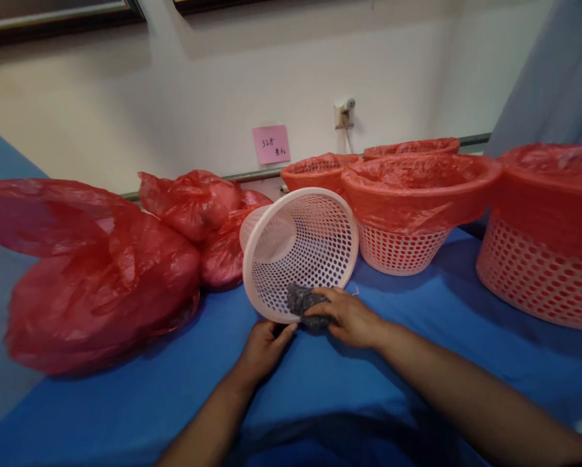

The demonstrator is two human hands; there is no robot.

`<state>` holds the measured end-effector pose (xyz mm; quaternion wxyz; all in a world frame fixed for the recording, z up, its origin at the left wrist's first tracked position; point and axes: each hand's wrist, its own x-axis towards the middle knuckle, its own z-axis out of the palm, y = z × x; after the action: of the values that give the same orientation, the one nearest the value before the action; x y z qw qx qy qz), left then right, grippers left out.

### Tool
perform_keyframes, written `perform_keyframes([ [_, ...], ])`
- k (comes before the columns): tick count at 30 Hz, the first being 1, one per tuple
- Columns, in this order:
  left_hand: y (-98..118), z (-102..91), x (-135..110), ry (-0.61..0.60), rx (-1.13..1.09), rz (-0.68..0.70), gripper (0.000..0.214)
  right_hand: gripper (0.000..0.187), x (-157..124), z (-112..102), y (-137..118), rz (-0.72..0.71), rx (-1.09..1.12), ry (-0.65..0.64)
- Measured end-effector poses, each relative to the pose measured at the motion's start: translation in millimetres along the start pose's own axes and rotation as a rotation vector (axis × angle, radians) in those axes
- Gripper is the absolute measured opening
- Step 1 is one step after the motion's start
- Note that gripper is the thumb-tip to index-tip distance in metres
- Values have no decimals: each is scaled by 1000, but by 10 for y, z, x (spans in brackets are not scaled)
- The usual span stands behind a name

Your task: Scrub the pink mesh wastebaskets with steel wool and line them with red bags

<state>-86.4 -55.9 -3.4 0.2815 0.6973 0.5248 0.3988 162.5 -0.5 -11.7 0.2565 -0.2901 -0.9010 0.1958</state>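
A pale pink perforated plastic basket (252,272) lies tipped on its side, its mouth turned toward me. My left hand (266,347) grips the lowest part of its rim, thumb in front and fingers hidden underneath. In my right hand (349,316) is a crumpled dark grey cloth (303,301), pressed against the inside of the basket near the lower rim. Part of the cloth hangs over the rim below my fingers.
Knotted, filled red plastic bags (110,292) stand to the left, smaller ones (193,201) behind. To the right are several baskets lined with red bags (402,250). Blue cloth (213,395) covers the table. A pink note (271,144) and a socket (343,115) are on the wall.
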Motion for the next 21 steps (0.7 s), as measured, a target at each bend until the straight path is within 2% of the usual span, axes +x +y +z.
perform_keyframes([
  [2, -9, -9, -6, 10, 5, -2, 26, 67, 16, 10, -7, 8, -7, -12],
  [4, 1, -41, -25, 143, 36, 10, 25, 60, 35, -42, 61, 176, -133, 38],
  [7, 41, -97, -54, 326, 79, 43, 27, 50, 45, -162, 208, 456, -303, 180],
  [9, 63, -113, -61, 375, 81, 60, 29, 51, 38, -199, 253, 517, -343, 222],
  [12, 59, -88, -41, 342, 63, 44, 29, 57, 25, -131, 196, 428, -327, 168],
  [16, -1, -16, -1, 85, 51, -32, 29, 66, 28, 38, 69, 40, -93, 61],
  [17, -13, -9, 1, 54, 46, -36, 30, 69, 33, 59, 61, -34, -38, 39],
  [19, -21, -18, -9, 103, 45, -16, 29, 73, 47, 52, 84, -19, -47, 14],
  [21, -5, -52, -32, 239, 69, 17, 28, 69, 64, -15, 153, 163, -162, 47],
])
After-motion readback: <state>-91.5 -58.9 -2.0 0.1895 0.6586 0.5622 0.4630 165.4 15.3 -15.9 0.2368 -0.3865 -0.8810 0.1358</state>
